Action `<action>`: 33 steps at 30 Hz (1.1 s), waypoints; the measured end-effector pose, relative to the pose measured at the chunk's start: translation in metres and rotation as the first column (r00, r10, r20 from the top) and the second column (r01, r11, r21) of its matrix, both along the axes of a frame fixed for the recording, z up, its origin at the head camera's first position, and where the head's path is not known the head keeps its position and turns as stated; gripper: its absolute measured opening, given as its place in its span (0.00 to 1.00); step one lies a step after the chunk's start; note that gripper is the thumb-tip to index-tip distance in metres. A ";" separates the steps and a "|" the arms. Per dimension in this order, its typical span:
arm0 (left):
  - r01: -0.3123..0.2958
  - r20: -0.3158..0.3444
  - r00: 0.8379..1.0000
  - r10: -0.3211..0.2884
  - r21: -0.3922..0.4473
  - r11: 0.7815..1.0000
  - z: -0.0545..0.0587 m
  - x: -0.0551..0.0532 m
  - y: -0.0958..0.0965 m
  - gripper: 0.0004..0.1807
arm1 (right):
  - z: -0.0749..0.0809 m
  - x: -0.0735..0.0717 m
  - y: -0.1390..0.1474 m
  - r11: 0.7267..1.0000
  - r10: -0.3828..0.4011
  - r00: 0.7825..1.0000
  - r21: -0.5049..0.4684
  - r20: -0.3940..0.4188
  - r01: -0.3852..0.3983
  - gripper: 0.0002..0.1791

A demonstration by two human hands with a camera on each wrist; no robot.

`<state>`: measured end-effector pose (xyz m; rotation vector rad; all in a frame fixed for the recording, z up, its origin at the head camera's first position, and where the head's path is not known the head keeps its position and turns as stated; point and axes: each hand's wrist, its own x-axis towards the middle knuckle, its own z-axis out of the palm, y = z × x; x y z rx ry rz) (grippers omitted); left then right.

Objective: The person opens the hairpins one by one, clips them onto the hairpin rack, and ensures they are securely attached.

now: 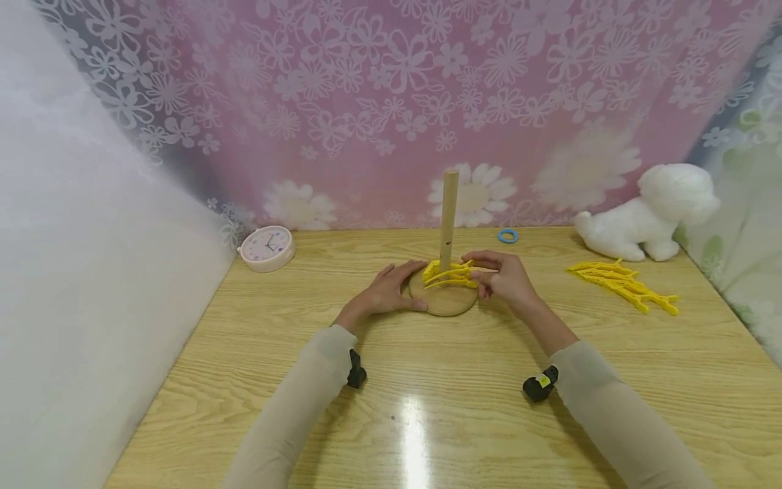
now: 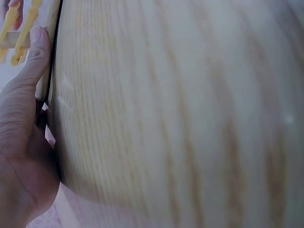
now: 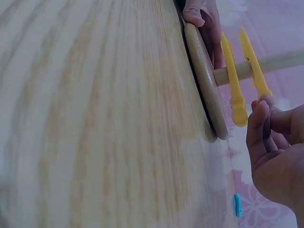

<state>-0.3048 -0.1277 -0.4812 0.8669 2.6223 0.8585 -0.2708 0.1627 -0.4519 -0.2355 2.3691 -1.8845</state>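
A wooden stand has a round base (image 1: pixel 451 305) and an upright post (image 1: pixel 449 210). My left hand (image 1: pixel 383 291) holds the base at its left edge, with the thumb (image 2: pixel 40 45) lying along the rim and the other fingers toward the back. From the right, my right hand (image 1: pixel 512 280) pinches the end of a yellow branch-shaped plastic piece (image 3: pixel 254 66) between thumb and fingers. That piece lies against the post in the right wrist view. A second yellow piece (image 3: pixel 232 78) sits lower at the post, closer to the base.
Several more yellow branch pieces (image 1: pixel 623 282) lie in a pile on the right of the wooden table (image 1: pixel 464 421). Behind them sits a white plush dog (image 1: pixel 641 214). A blue ring (image 1: pixel 508 236) lies near the back edge, and a pink round clock (image 1: pixel 267 248) stands at the back left.
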 end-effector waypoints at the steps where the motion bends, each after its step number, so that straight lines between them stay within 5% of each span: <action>1: -0.001 0.000 1.000 0.001 -0.002 1.000 0.000 0.000 0.000 0.54 | 0.000 0.000 0.001 1.000 0.013 1.000 -0.013 0.004 -0.013 0.21; 19: -0.009 -0.003 1.000 0.009 0.007 1.000 -0.003 -0.001 0.001 0.55 | -0.003 0.001 0.010 0.996 0.065 0.998 -0.065 -0.028 -0.067 0.27; 33: -0.010 0.007 1.000 0.010 0.009 1.000 -0.001 0.000 0.000 0.55 | 0.001 0.015 0.065 0.999 0.012 0.999 0.036 0.030 -0.013 0.28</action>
